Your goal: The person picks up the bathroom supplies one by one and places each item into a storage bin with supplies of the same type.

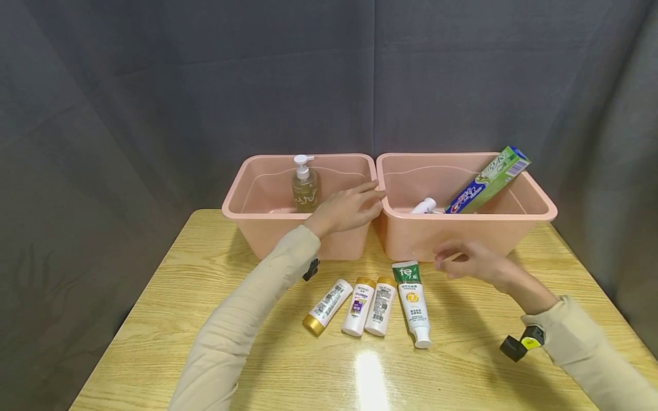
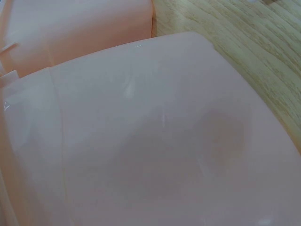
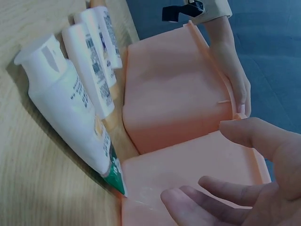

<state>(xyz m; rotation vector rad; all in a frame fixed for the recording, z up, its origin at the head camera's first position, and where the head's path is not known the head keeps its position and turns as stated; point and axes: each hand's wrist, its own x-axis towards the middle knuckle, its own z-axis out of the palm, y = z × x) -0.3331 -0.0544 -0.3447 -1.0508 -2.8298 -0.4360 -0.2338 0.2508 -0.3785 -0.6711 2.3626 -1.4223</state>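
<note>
My left hand [image 1: 345,209] reaches over the left pink bin [image 1: 298,235], its fingertips at the rim where the two bins meet. In the right wrist view the same left hand [image 3: 233,70] lies along that rim with extended fingers. My right hand [image 1: 475,264] hovers before the right pink bin [image 1: 421,237], fingers loosely bent and nothing between them. Close to it, a white toothpaste tube [image 1: 414,305] with a green end lies on the table. The left wrist view shows mostly a bin wall [image 2: 155,117]; no hand appears there.
Left of the tube lie three small white bottles with gold caps, one slanted [image 1: 329,305] and two side by side [image 1: 358,308]. A pump bottle [image 1: 305,188] stands in the left bin. The right bin holds a toothpaste box [image 1: 488,181] and a white capped item [image 1: 424,206].
</note>
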